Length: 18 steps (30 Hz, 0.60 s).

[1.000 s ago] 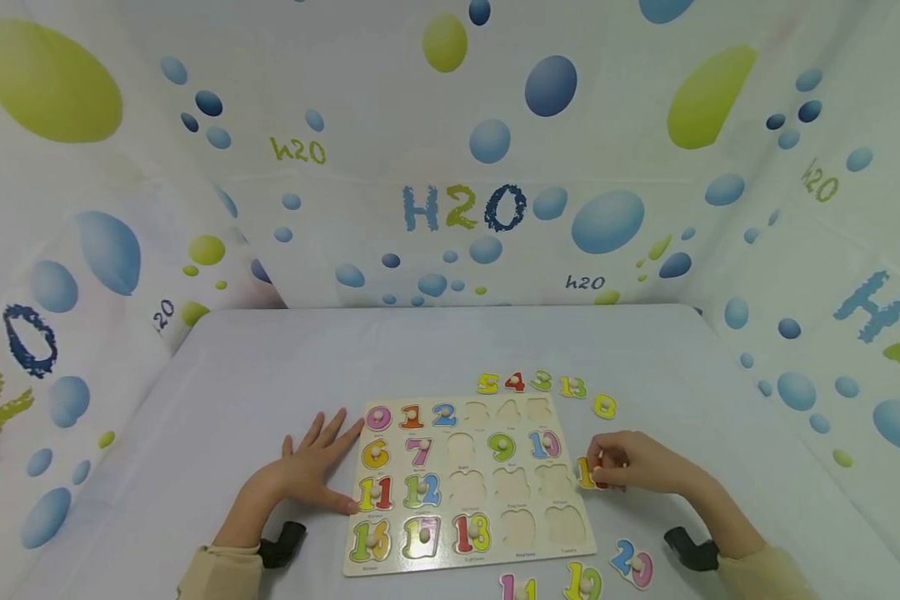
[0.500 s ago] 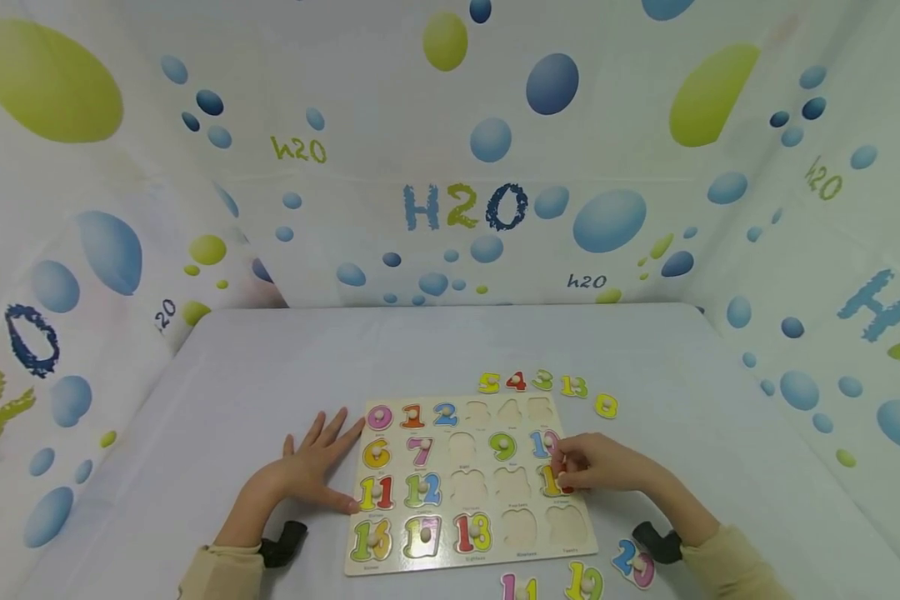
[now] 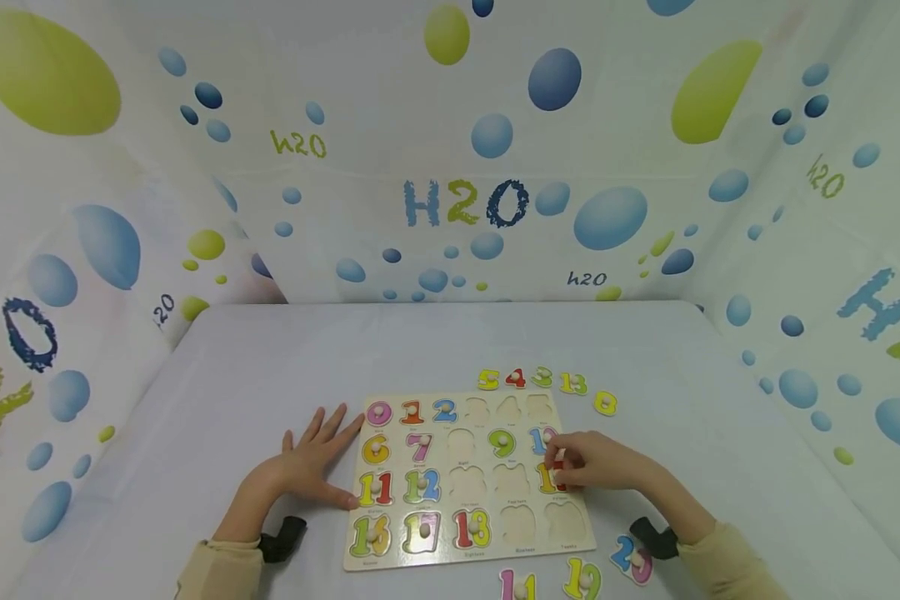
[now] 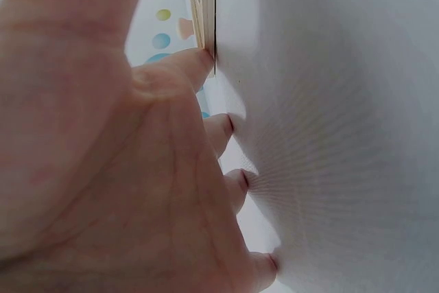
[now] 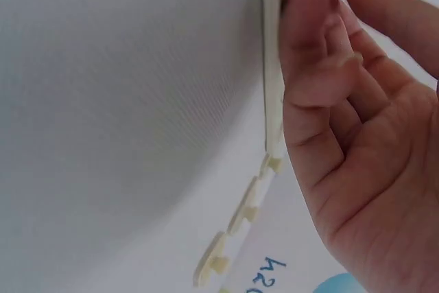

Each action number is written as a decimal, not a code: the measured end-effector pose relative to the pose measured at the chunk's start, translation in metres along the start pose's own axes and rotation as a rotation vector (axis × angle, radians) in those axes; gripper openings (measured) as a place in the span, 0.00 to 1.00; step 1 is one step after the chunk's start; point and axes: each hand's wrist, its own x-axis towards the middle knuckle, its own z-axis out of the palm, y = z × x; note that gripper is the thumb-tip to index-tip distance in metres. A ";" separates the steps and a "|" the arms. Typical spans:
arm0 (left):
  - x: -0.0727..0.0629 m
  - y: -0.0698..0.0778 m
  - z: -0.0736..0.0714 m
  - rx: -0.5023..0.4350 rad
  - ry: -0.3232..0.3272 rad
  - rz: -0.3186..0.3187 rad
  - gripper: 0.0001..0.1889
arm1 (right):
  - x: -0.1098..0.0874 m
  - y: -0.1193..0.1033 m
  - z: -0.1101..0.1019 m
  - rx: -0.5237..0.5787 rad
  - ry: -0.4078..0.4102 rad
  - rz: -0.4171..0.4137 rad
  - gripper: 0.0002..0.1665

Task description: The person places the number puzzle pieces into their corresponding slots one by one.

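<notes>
A wooden number puzzle board [image 3: 497, 546] lies flat on the white table. My right hand [image 3: 600, 462] is over its right side, thumb and fingers pinching a yellow-and-red number piece [image 3: 545, 477] at the last recess of the third row. The fingers hide much of that piece, so I cannot tell whether it sits fully down. Spread flat, my left hand [image 3: 311, 467] rests on the table with fingertips against the board's left edge; the left wrist view shows a finger touching the board edge [image 4: 208, 18].
Behind the board lie loose pieces: a yellow 5 [image 3: 488, 380], a red 4 [image 3: 516, 379], a green 3 [image 3: 542, 377], a 13 [image 3: 573, 383] and an 8 [image 3: 605, 403]. In front are a 14 [image 3: 517, 586], a 19 [image 3: 582, 579] and a 20 [image 3: 632, 559].
My right hand has carried the yellow-and-red number piece left, from the table beside the board to the third row's right recess. The left hand has stayed in place.
</notes>
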 end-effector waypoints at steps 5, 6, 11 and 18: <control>0.001 0.000 0.000 -0.001 0.001 0.009 0.62 | -0.020 0.001 -0.009 0.015 -0.016 -0.039 0.08; 0.001 0.000 0.000 -0.002 0.000 0.008 0.62 | -0.026 0.002 -0.010 0.014 -0.020 -0.052 0.07; 0.000 0.001 -0.001 -0.003 -0.001 0.002 0.62 | -0.055 0.010 -0.012 0.023 -0.078 -0.052 0.05; -0.001 0.000 -0.002 -0.001 -0.005 -0.006 0.62 | -0.080 0.012 0.000 0.239 -0.274 0.014 0.07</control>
